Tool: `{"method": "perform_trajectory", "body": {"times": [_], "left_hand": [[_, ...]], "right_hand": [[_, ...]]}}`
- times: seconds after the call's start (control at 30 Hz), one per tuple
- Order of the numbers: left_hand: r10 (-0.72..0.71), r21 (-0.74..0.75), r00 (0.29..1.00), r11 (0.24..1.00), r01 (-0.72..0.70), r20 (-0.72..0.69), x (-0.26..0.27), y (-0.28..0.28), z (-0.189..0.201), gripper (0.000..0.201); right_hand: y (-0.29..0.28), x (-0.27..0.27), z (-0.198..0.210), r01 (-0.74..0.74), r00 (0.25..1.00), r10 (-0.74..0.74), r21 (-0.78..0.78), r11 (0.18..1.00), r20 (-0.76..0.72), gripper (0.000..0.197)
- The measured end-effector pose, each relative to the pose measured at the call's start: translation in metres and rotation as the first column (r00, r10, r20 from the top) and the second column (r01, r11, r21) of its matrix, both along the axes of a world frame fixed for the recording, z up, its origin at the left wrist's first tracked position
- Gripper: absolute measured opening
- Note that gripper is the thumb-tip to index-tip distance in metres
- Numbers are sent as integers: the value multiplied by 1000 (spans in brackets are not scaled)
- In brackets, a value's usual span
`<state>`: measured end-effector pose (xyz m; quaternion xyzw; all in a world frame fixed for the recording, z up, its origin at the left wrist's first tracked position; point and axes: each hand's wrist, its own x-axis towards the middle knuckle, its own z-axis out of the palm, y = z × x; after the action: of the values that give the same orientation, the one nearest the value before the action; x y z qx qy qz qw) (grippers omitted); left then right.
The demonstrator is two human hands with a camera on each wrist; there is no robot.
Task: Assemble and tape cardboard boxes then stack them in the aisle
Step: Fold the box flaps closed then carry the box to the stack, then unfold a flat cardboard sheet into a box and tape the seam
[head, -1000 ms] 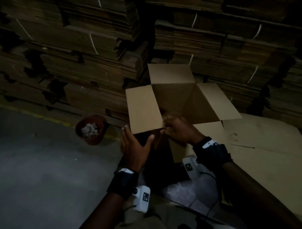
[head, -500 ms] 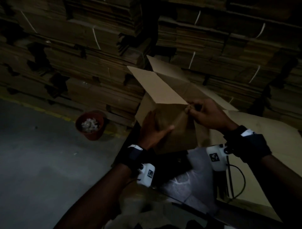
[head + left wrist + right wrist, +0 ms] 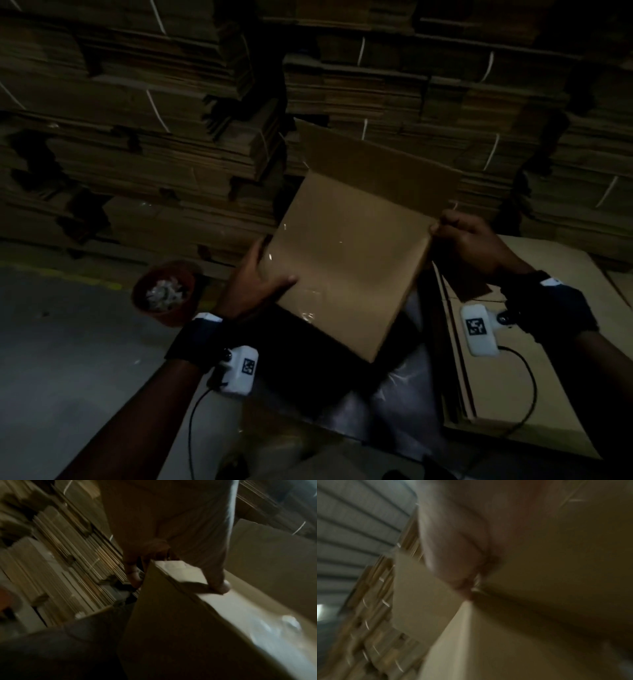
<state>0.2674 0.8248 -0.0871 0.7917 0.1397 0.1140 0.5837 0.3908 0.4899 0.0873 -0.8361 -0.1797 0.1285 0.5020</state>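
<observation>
Cardboard box (image 3: 346,260) is held up in the air between both hands, tilted, its broad taped face toward the head camera, 1 open flap (image 3: 380,164) sticking up at the far end. Clear tape glints on the near-left part of that face.

Left hand (image 3: 253,284) grips the box's left edge: thumb lies flat across the face, the other fingers (image 3: 133,573) wrap behind the edge (left wrist view shows the thumb tip pressed on the face and 1 finger curled down the side panel).

Right hand (image 3: 469,240) pinches the box's far-right corner, just below the flap fold, fingers curled tight together. Right wrist view is too blurred to tell individual fingers apart.

Below the box: flat cardboard sheets (image 3: 513,394) at right. Red-brown bucket (image 3: 164,291) of pale scraps sits on the floor at left, close by the left hand. Strapped bundles of flattened cartons (image 3: 171,137) fill the background.
</observation>
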Motion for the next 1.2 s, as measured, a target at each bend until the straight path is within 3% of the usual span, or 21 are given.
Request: {"method": "perform_trajectory", "body": {"times": [0.03, 0.1, 0.17, 0.23, 0.37, 0.47, 0.53, 0.63, 0.7, 0.77, 0.83, 0.93, 1.03, 1.2], "left_hand": [[1, -2, 1000, 1000, -1, -16, 3, -5, -2, 105], [-16, 77, 997, 997, 22, -82, 9, -15, -2, 87], [-26, 112, 994, 993, 38, -110, 15, -25, -1, 77], [4, 104, 997, 995, 4, -83, 20, -32, 0, 68], [27, 20, 998, 999, -26, -57, 27, -38, 3, 58], [18, -82, 999, 996, -21, -44, 27, -43, 7, 38], [9, -135, 1000, 991, -13, -30, 27, -45, 8, 35], [-33, -172, 999, 984, 35, 12, 26, -45, 19, 34], [-61, -196, 996, 978, 71, 61, 28, -42, 32, 44], [-59, -218, 992, 973, 81, 108, 32, -37, 48, 66], [-64, -238, 988, 966, 96, 138, 35, -31, 65, 63], [-66, -206, 969, 971, 117, 239, 34, -29, 94, 46], [-63, -153, 940, 981, 120, 336, 39, -24, 112, 51], [-159, -191, 936, 955, 227, 314, 38, -12, 131, 56]], "right_hand": [[-2, 7, -5, 61, 995, -56, -56, 997, 83, 29], [-7, 23, -19, 187, 952, -91, -319, 929, 293, 17], [-12, 35, -42, 305, 920, -63, -609, 732, 386, 43], [-7, 29, -67, 382, 895, -84, -654, 653, 438, 65], [2, -13, -112, 352, 923, -183, -550, 757, 339, 74], [-2, -50, -130, 271, 938, -215, -187, 944, 273, 59], [1, -72, -135, 226, 947, -220, -1, 974, 236, 46], [3, -78, -133, 233, 964, -248, 147, 961, 97, 47], [1, -72, -126, 263, 963, -271, 217, 940, 6, 44], [-3, -62, -113, 277, 958, -286, 280, 919, -7, 54], [-6, -53, -99, 267, 959, -283, 333, 904, -1, 65], [-7, -39, -82, 238, 967, -255, 400, 885, -12, 36], [-8, -31, -67, 242, 963, -269, 443, 863, -2, 34], [-12, -19, -49, 232, 962, -273, 487, 842, 15, 26]]}}
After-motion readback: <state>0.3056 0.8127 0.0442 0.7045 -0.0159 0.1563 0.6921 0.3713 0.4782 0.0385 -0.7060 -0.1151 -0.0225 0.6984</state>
